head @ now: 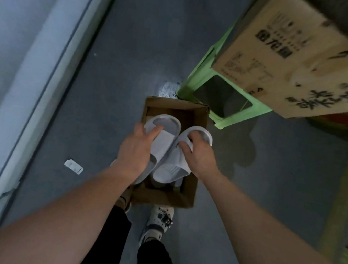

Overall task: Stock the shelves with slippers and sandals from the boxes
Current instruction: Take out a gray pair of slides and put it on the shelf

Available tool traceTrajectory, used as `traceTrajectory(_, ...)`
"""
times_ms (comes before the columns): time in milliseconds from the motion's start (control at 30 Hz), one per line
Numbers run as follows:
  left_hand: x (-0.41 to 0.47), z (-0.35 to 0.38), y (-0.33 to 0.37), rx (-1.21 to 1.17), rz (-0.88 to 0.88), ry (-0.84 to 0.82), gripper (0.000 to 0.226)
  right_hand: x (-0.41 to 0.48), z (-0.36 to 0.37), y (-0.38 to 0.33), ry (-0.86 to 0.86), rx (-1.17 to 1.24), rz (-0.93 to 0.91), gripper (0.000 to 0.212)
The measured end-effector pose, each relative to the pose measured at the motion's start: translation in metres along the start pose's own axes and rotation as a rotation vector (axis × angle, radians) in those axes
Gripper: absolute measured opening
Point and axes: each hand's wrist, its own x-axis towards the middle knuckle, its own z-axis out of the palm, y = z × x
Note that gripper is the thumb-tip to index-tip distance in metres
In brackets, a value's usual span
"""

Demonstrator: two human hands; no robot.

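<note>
An open brown cardboard box (191,188) sits on the grey floor in front of my feet. Two white slide slippers are above it. My left hand (136,149) grips the left slipper (167,123), fingers over its strap. My right hand (198,152) grips the right slipper (172,170), fingers curled into its heel end. The two slippers touch in the middle. More pale shapes lie deeper in the box, mostly hidden.
A green plastic stool (198,70) stands just beyond the box, carrying a large printed cardboard carton (292,64). A white shelf base (26,64) runs along the left. A small white packet (73,166) lies on the floor. My feet (160,220) stand behind the box.
</note>
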Motion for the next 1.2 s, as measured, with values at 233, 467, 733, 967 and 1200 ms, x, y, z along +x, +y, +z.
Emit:
traceTrajectory(233,-0.083,-0.085,0.026,-0.062,-0.103,0.045,0.065,-0.091,-0.056,-0.053,0.206,0.158,-0.098,0.029)
traceTrajectory(467,-0.156,-0.154,0.049,-0.435,-0.298,0.280,0.031,-0.158,-0.095,-0.099,0.164,-0.045,-0.257,0.029)
traceTrajectory(733,-0.223,-0.216,0.055,-0.545,-0.212,0.570,0.033,-0.209,-0.148,-0.143,0.267,-0.113,-0.136,0.035)
traceTrajectory(967,-0.256,-0.272,0.077,-1.395,-0.321,0.290,0.020,-0.238,-0.183,-0.187,0.300,0.212,-0.214,0.034)
traceTrajectory(1200,-0.268,-0.298,0.055,-0.947,-0.222,0.233,0.047,-0.251,-0.203,-0.233,0.297,0.570,-0.284,0.045)
